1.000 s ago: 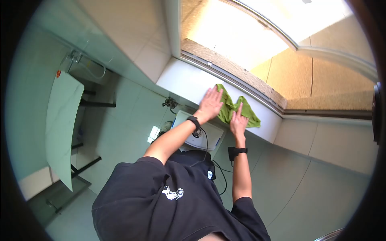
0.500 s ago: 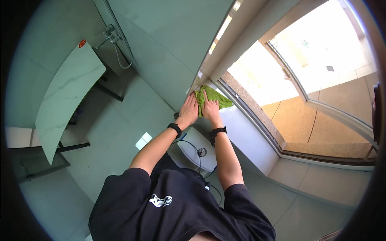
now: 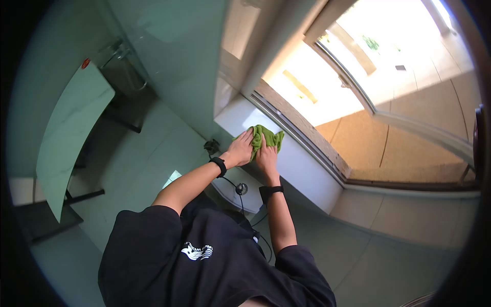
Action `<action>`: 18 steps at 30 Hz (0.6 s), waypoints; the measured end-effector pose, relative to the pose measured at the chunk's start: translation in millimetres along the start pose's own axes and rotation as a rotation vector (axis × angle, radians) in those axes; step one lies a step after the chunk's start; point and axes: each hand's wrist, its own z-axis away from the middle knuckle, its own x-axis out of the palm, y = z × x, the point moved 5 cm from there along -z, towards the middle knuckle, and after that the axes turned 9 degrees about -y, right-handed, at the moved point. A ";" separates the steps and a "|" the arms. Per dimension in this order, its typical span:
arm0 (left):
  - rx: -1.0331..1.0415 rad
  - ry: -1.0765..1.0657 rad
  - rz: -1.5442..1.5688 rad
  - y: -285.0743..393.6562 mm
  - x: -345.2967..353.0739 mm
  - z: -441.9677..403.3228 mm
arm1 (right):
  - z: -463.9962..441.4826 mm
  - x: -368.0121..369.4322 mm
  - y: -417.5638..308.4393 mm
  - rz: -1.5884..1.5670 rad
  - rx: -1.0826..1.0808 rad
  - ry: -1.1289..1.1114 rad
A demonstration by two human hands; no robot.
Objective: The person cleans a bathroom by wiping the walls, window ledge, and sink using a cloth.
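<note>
A bunched green cloth point(image 3: 261, 131) lies on the white window sill point(image 3: 308, 175), near its far left end. My left hand point(image 3: 239, 151) is closed on the cloth's left side, its fingers close together and partly over the fabric. Right beside it, my right hand point(image 3: 266, 157) grips the near side of the cloth, with fingers pressed into the folds. The two hands almost touch. Their palms and the cloth beneath the fingers are hidden.
An open window point(image 3: 353, 87) stands beyond the sill. Below the sill are a white basin-like object point(image 3: 225, 192), a dark cable and a round metal fitting point(image 3: 241, 189). A marbled white tabletop point(image 3: 76, 123) on black legs is at the left, near a wall tap point(image 3: 120, 51).
Across the frames, the spread cloth has been bunched up and moved to the sill's left part. My hands have come together on it. The camera view has shifted and turned.
</note>
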 end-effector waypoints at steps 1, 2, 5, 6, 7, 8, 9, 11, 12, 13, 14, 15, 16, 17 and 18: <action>0.057 -0.020 0.016 21.3 5.4 -8.8 | 21.6 -6.3 18.5 0.021 0.036 0.036; 0.120 -0.038 0.032 43.8 10.6 -20.1 | 43.0 -13.9 38.2 0.047 0.076 0.075; 0.292 -0.123 -0.016 116.9 28.1 -54.9 | 109.6 -37.9 101.4 0.132 0.305 0.082; 0.337 -0.111 -0.012 140.9 36.5 -63.7 | 131.6 -46.0 121.8 0.133 0.394 0.076; 0.377 -0.102 -0.019 166.1 43.5 -70.4 | 155.6 -49.7 144.9 0.122 0.476 0.076; 0.402 -0.075 0.112 189.3 49.0 -78.2 | 178.2 -59.5 166.6 0.178 0.495 0.128; 0.433 -0.068 0.135 210.3 55.3 -85.5 | 201.1 -62.6 189.5 0.159 0.653 0.059; 0.477 -0.076 0.140 250.4 64.3 -99.7 | 241.7 -79.7 226.3 0.132 0.781 0.080; 0.495 -0.079 0.136 267.8 71.5 -104.7 | 257.1 -88.1 242.3 0.113 0.827 0.097; 0.508 -0.077 0.129 283.0 78.4 -110.3 | 270.4 -89.7 259.1 0.135 0.845 0.144; 0.506 -0.092 0.104 296.5 86.9 -116.2 | 276.8 -88.2 274.8 0.164 0.806 0.224; 0.505 -0.102 0.088 306.8 90.5 -119.2 | 281.0 -88.1 282.8 0.217 0.796 0.264; 0.509 -0.101 0.098 311.3 90.0 -121.6 | 278.7 -90.5 285.4 0.187 0.844 0.222; 0.508 -0.099 0.111 313.9 87.8 -121.4 | 277.6 -93.5 284.5 0.160 0.888 0.176; 0.505 -0.098 0.135 312.5 90.0 -121.4 | 278.7 -87.4 288.7 0.152 0.907 0.163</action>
